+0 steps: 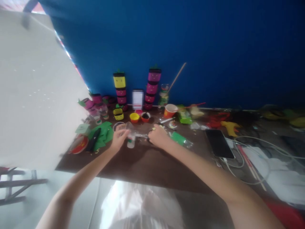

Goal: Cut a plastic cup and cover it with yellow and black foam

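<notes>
My left hand (119,138) is closed on a piece of clear plastic (129,126), which looks like part of a cut bottle. My right hand (158,135) grips a pair of scissors (141,135), its blades pointing left at the plastic. Blur hides whether the blades touch it. Just below the blades is a small whitish plastic piece (131,143) with some green on it. Right of my right hand lies a clear bottle with a green label (179,139). Beyond my hands stand a yellow cup (134,118) and a red cup with dark contents (145,117).
Two stacks, one yellow-topped (119,81) and one purple (152,87), stand against the blue wall. Green sheets (105,135) with a black tool (93,140) lie left. A paper cup (170,110), yellow glue gun (230,128), phone (219,143) and cables occupy the right.
</notes>
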A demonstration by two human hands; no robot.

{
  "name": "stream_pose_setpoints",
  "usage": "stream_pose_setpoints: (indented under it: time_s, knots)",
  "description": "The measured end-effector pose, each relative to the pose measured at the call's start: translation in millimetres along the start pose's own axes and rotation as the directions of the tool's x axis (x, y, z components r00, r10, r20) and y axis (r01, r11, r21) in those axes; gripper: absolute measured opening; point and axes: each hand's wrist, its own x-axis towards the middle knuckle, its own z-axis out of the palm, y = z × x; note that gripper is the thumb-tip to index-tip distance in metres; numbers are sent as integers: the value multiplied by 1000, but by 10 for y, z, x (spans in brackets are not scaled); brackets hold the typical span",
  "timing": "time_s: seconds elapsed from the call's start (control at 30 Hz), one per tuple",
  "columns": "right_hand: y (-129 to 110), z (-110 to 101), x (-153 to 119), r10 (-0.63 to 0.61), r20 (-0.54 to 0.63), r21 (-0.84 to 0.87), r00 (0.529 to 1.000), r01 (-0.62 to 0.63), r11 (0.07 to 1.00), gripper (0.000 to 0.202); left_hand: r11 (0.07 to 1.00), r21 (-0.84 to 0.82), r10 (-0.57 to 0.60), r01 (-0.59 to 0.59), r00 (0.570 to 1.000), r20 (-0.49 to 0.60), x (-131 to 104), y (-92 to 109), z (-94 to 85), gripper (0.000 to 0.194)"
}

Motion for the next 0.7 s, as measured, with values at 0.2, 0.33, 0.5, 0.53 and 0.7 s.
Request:
stream_pose_setpoints:
  time_s: [0.2,0.33,0.5,0.53,0.7]
  knots:
    - [-18,-38,-16,43,-17,-1,999,-43,999,21,995,-69,-74,72,997,-34,-43,23,27,34]
    - [10,-95,-46,79,-68,-74,995,-84,994,20,1000,-18,18,-19,999,-45,-17,53,32,28]
    - [7,-102,-91,119,-101,-118,988,-131,984,25,996,-29,87,-88,996,-26,-24,1,88,22]
    - [3,-97,-103,128,-94,-112,987,-139,984,22,995,-25,99,-99,995,-23,-30,-8,98,21]
    - [36,-83,-205,208,-62,-67,976,-212,975,18,987,5,161,-161,987,-8,-41,-1,104,19]
